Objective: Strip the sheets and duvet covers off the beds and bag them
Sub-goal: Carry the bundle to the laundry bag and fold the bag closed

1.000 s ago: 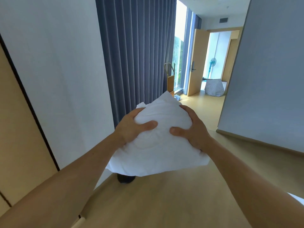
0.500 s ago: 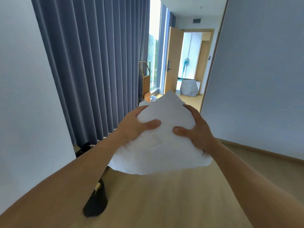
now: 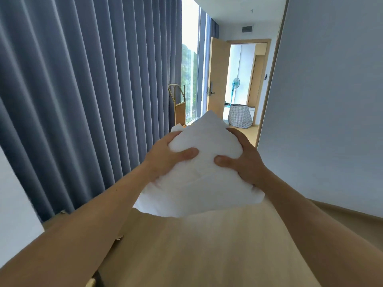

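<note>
While both bare forearms reach forward from the near edge, the left hand (image 3: 165, 160) and the right hand (image 3: 244, 163) grip a folded white bundle of linen (image 3: 199, 189) between them. Their thumbs press onto its upper face and their fingers wrap round its left and right sides, holding it up clear of the pale wooden floor (image 3: 196, 249). A small dark object (image 3: 97, 281) at the near left bottom edge is too cut off to identify. A grey-blue pleated curtain (image 3: 83, 90) runs along the left from near to far, and a plain pale wall (image 3: 331, 100) fills the right. Farther on, past the curtain's end, a gold-framed trolley (image 3: 179, 107) stands beside a bright window (image 3: 189, 59). Farthest off, a wooden door (image 3: 215, 79) stands open. Through the doorway, a checked bag (image 3: 240, 118) sits on the floor just in front of a teal pedestal fan (image 3: 235, 82).
</note>
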Action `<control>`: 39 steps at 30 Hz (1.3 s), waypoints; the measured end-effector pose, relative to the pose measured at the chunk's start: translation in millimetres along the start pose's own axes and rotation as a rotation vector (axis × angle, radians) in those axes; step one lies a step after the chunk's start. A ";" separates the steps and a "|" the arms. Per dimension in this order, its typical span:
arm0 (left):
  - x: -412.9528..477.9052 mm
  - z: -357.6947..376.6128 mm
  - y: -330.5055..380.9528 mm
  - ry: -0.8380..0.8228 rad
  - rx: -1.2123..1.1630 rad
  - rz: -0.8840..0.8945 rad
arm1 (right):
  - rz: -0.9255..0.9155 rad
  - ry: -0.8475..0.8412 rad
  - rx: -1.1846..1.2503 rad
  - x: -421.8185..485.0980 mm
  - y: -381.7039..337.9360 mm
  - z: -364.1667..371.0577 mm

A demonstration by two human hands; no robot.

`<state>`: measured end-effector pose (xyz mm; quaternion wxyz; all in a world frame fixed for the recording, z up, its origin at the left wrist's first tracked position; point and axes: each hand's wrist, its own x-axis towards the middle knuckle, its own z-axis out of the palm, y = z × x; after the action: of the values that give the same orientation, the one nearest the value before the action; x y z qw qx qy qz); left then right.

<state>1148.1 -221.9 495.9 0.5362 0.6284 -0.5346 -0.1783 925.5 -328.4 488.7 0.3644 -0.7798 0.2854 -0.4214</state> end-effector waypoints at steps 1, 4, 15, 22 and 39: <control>15.5 4.7 -5.0 0.003 -0.003 -0.011 | 0.001 -0.007 0.003 14.5 8.2 -1.5; 64.0 17.8 -23.1 -0.014 0.011 -0.013 | 0.016 -0.009 -0.002 55.3 37.9 -3.1; 278.9 47.6 -119.7 -0.041 -0.060 -0.006 | 0.027 0.001 -0.086 249.6 144.2 12.2; 412.5 79.1 -162.7 -0.096 -0.031 -0.005 | 0.051 0.053 -0.087 353.4 214.4 8.6; 733.5 195.8 -235.0 -0.035 -0.056 -0.009 | 0.029 0.014 -0.066 660.7 405.8 -56.2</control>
<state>1372.6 -984.1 478.1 0.5435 0.6122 -0.5358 -0.2066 1139.3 -1075.8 478.5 0.3427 -0.7841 0.3130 -0.4119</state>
